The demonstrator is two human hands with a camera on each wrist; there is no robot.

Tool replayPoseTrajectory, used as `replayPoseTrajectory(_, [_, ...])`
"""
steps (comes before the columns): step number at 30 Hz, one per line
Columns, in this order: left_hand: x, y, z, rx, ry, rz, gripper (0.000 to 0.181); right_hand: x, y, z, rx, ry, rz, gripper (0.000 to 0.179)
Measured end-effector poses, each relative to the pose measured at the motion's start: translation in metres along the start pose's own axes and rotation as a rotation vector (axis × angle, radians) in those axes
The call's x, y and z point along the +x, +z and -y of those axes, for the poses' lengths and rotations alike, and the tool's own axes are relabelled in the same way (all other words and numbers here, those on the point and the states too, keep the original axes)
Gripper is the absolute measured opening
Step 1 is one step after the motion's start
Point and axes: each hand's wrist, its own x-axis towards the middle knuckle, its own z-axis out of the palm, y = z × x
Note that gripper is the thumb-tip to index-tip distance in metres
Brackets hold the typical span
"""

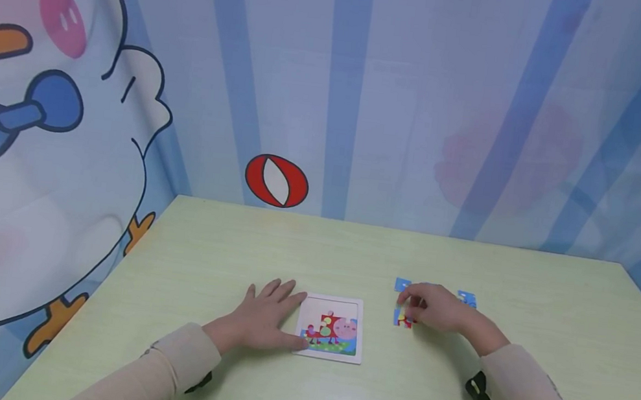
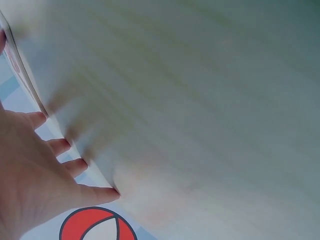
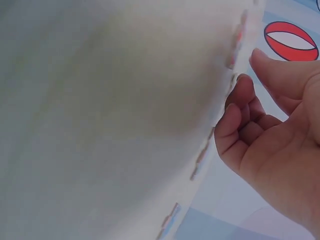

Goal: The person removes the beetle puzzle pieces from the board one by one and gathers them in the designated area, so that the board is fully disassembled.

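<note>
A square jigsaw puzzle tray [image 1: 312,305] with a white rim lies on the table. Joined pieces [image 1: 345,328] showing a pink pig's face and a red body fill its lower and right parts. My left hand [image 1: 264,318] spreads its fingers along the tray's left side, with the thumb at the lower left corner. To the right of the tray, my right hand [image 1: 439,308] hovers over loose jigsaw pieces, fingers curled and thumb apart from them in the right wrist view. A red, yellow and blue piece [image 1: 400,318] lies under its fingertips. No held piece shows.
A blue piece [image 1: 403,284] lies behind my right fingertips and another blue piece [image 1: 466,299] beyond the hand; the hand partly covers others. The pale table [image 1: 269,240] ends at a printed curtain [image 1: 389,103] at the back.
</note>
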Motion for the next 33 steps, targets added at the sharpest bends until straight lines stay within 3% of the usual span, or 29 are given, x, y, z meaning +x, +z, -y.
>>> replayPoseTrajectory(14, [0.0,0.0,0.0,0.005,-0.004,0.0,0.09,0.009,-0.007,0.023,0.017,-0.091,-0.001,0.024])
replayPoseTrajectory(22, [0.0,0.0,0.0,0.01,-0.006,0.0,0.091,0.021,0.004,0.046,0.011,-0.164,0.017,0.027])
replayPoseTrajectory(33, [0.001,0.001,0.0,0.022,-0.008,0.009,0.091,0.037,0.022,0.069,0.063,-0.17,0.059,0.03])
